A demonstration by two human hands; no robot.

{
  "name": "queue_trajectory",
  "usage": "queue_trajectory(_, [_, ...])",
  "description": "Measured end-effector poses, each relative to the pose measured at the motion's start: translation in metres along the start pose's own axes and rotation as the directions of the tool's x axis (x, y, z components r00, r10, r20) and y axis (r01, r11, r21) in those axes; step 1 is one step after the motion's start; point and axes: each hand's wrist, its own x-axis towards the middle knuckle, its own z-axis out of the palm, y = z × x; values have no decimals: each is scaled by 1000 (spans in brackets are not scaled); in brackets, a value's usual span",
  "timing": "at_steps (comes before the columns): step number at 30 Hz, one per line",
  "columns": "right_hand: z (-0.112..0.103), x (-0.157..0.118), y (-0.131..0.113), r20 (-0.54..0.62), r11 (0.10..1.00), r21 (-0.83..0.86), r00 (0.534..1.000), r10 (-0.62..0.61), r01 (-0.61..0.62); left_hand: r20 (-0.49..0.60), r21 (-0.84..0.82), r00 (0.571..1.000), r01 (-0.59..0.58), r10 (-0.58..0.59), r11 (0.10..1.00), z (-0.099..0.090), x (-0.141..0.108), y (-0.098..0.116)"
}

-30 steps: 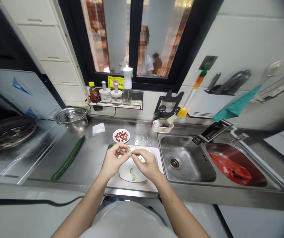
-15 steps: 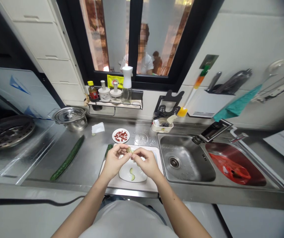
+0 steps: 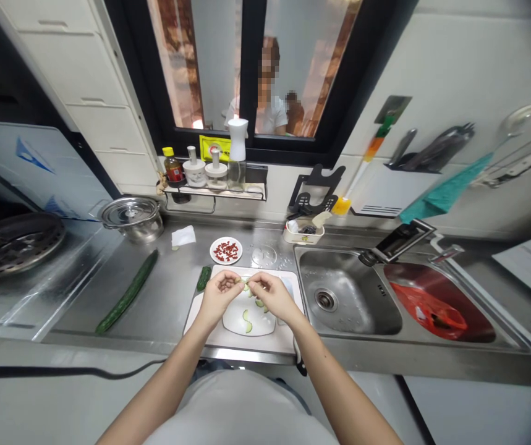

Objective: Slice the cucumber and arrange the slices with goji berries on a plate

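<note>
My left hand (image 3: 220, 295) and my right hand (image 3: 273, 295) meet fingertip to fingertip above a white plate (image 3: 259, 326). Both pinch a small piece of cucumber slice (image 3: 246, 285), mostly covered by the fingers. Thin pale-green cucumber slices (image 3: 247, 322) lie curved on the plate in front of the hands, and several more lie partly hidden behind my right hand. Under the plate is a light cutting board (image 3: 209, 341). A dark green cucumber chunk (image 3: 204, 278) rests by the board's left edge, just beyond my left hand.
A whole cucumber (image 3: 127, 293) lies on the steel counter to the left. Behind the board stands a dish of chopped red pieces (image 3: 226, 251). A lidded pot (image 3: 131, 217) is at the back left. To the right is a double sink (image 3: 351, 296) with a red bag (image 3: 427, 312).
Both hands have shifted slightly and their fingertips have drawn closer together over the plate. More of the slices behind my right hand and more of the cucumber chunk now show.
</note>
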Motion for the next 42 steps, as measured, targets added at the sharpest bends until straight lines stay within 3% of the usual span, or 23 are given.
queue_trajectory(10, [4, -3, 49, 13, 964, -265, 999, 32, -28, 3, 125, 994, 105, -106, 987, -14, 3, -60])
queue_trajectory(16, [14, -15, 76, 107, 874, -477, 981, 160, -90, 59, 445, 984, 122, -165, 887, -24, -7, -102])
queue_trajectory(20, [23, -22, 90, 120, 791, -599, 963, 241, -123, 73, 572, 981, 107, -180, 813, -26, -13, -119])
queue_trajectory(22, [26, -24, 93, 141, 756, -642, 950, 280, -128, 84, 654, 977, 92, -194, 751, -25, -15, -122])
queue_trajectory(26, [30, -26, 94, 169, 654, -744, 910, 379, -135, 102, 856, 964, 41, -246, 515, -22, -17, -124])
queue_trajectory(30, [34, -26, 93, 180, 574, -812, 891, 416, -104, 108, 939, 952, -2, -287, 344, -17, -17, -121])
queue_trajectory(37, [37, -29, 98, 188, 542, -837, 891, 414, -75, 116, 972, 945, -45, -306, 231, -17, -18, -117])
queue_trajectory(40, [37, -30, 100, 193, 528, -848, 901, 388, -46, 235, 953, 953, -187, -192, 236, -20, -21, -120])
queue_trajectory(42, [37, -30, 101, 196, 521, -853, 905, 377, -33, 342, 923, 931, -307, -128, 230, -22, -24, -123])
